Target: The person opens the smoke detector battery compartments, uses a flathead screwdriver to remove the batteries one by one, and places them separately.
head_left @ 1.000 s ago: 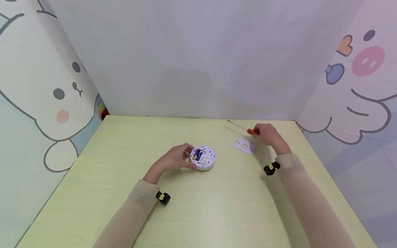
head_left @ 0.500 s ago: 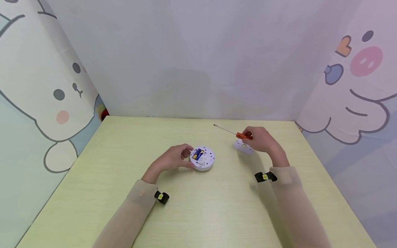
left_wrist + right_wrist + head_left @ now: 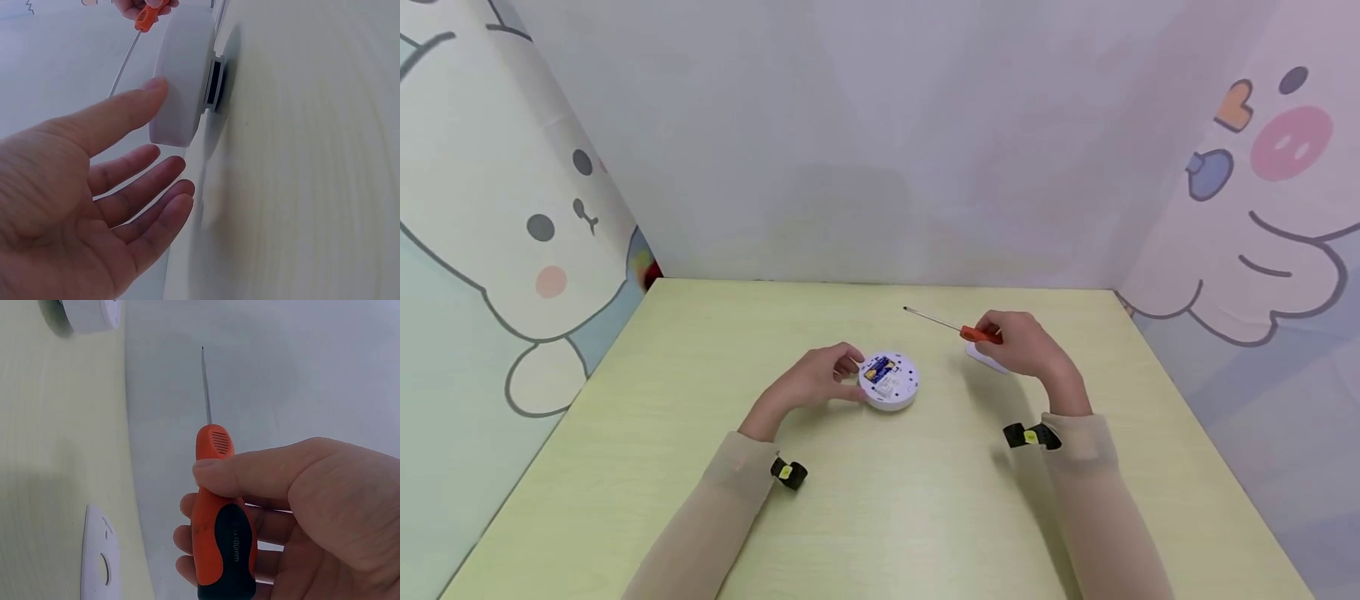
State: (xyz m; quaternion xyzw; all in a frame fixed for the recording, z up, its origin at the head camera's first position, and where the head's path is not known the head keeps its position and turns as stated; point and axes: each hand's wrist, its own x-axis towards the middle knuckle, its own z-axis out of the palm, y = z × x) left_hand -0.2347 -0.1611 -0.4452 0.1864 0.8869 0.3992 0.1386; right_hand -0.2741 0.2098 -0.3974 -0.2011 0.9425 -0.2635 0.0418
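A round white smoke alarm lies on the table with its back up, showing a blue and yellow battery and a printed label. My left hand is at its left edge: the thumb touches its side wall, the index fingertip is right at the edge, and the other fingers are loosely spread. My right hand grips the orange and black handle of a screwdriver. Its thin metal shaft points left and away, raised above the table. A white oblong mounting plate lies beneath the right hand, partly hidden by it in the head view.
The pale wooden table ends at a plain light wall sheet behind. Printed cartoon sheets stand along both sides. A strapped black wrist camera juts out beside the left cuff.
My right hand has carried the screwdriver left and a little nearer to me, and now covers more of the mounting plate. The left hand and smoke alarm have hardly moved.
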